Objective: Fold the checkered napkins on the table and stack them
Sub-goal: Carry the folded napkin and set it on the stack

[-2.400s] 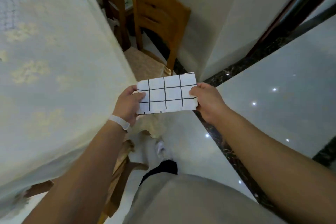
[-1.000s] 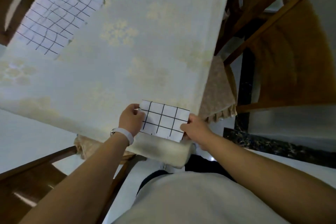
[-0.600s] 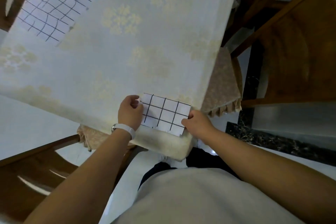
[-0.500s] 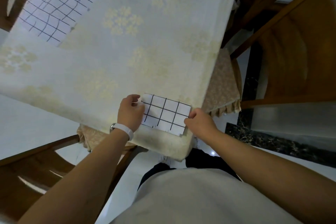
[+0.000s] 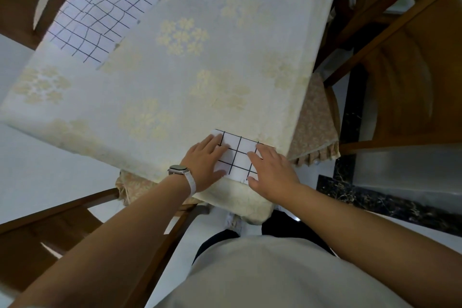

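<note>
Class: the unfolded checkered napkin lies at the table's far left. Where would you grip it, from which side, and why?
Pinch its near corner, reaching from the person's side with the left hand. The unfolded napkin lies flat on the tablecloth, so only edges and corners offer a hold, and that corner probably lies closest.

no text or labels can be read.
</note>
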Tool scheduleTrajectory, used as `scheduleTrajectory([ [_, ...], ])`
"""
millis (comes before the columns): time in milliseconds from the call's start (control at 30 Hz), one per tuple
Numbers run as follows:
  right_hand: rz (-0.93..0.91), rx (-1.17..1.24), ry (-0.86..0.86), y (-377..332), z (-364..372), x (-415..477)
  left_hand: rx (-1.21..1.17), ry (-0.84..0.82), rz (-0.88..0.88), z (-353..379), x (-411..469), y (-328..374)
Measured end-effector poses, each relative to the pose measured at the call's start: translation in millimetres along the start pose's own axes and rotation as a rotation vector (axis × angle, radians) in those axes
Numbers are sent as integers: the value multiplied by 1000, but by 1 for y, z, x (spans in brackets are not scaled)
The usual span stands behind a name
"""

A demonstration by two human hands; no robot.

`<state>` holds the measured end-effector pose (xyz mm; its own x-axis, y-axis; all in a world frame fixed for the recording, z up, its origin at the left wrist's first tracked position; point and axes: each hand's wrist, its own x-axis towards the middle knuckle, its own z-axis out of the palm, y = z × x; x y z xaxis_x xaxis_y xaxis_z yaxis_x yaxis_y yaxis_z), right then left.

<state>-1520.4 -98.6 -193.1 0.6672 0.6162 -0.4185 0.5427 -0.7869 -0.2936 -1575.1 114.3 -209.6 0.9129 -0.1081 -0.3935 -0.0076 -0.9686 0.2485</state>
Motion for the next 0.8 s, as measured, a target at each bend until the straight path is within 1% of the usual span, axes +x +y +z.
scheduleTrajectory([
  [233, 19, -29, -70, 3, 11, 4, 27, -62, 29, 3, 9, -7],
  [467, 32, -53, -79, -2, 7, 5, 39, -88, 16, -3, 13, -4],
  [800, 87, 4, -64, -14, -11, -12, -89, 28, 8, -25, -13, -1],
])
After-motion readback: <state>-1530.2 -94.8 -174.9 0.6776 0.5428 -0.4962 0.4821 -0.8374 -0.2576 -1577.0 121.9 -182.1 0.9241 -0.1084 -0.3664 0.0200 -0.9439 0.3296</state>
